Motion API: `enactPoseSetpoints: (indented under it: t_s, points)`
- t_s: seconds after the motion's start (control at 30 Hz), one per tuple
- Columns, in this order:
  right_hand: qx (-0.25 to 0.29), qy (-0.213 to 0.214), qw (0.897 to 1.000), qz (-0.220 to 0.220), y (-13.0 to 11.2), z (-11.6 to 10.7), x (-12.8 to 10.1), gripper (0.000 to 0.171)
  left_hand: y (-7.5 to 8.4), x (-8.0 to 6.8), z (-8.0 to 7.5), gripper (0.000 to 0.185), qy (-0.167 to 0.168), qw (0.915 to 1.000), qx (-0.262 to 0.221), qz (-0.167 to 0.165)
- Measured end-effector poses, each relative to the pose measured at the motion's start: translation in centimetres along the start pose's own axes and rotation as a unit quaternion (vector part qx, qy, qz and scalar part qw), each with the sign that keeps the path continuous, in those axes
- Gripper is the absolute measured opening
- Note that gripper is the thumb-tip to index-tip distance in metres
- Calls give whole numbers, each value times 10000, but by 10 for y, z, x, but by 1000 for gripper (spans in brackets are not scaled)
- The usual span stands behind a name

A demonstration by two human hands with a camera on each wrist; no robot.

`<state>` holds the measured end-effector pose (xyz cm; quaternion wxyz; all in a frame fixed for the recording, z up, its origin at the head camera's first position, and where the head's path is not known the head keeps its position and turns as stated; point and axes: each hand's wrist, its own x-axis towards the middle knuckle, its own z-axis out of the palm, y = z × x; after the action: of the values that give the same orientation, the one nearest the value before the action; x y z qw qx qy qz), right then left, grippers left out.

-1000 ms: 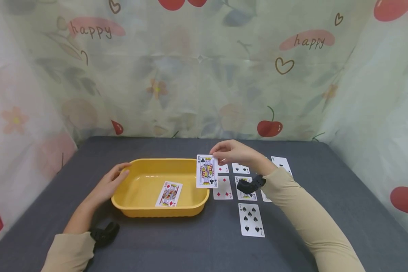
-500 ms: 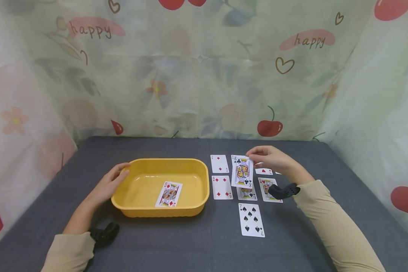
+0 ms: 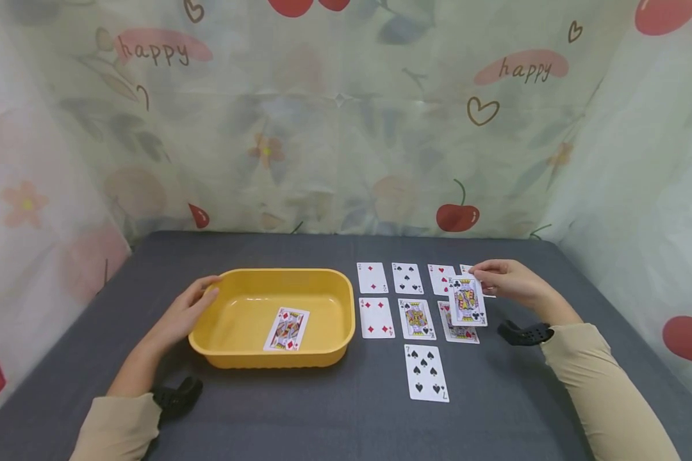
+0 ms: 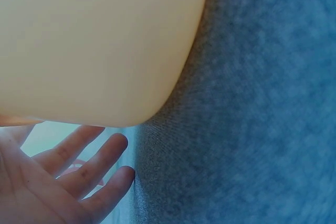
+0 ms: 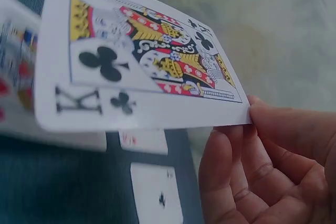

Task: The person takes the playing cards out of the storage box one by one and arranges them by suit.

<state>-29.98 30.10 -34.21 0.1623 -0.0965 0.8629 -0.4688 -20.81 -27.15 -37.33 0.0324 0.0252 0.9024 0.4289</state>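
Observation:
My right hand [image 3: 510,282] pinches the king of clubs [image 3: 467,301] by its edge, thumb against the fingers, with the card tilted in the air. Below it lies a red-suited face card [image 3: 463,336], partly covered; a heart card [image 3: 438,272] and another card behind are also partly hidden. My left hand [image 3: 187,312] rests at the left rim of the yellow tray [image 3: 346,301]. In the left wrist view its fingers [image 4: 94,167] are spread and loosely straight beside the tray wall. Inside the tray lies a diamond face card [image 3: 287,329].
Other cards lie face up right of the tray: the two of diamonds [image 3: 371,278], five of spades [image 3: 407,278], four of diamonds [image 3: 377,317], king of spades [image 3: 417,319] and seven of spades [image 3: 427,372]. A patterned cloth [image 3: 334,160] backs the dark table [image 3: 300,416].
My right hand has carried the king of clubs rightward, from the tray's right rim across the cards to the right end of the rows. My left hand and the tray have stayed put.

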Motion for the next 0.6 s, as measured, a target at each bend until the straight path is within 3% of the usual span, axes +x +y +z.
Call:
enactPoseSetpoints:
  t_s: [0.3, 0.6]
  points:
    - [85, 121, 9992, 384, 40, -27, -11, 57, 0, 0, 1, 61, 26, 10000, 19, -13]
    - [-46, 174, 9974, 701, 56, -28, -14, 52, 0, 0, -1, 60, -8, 10000, -12, 64]
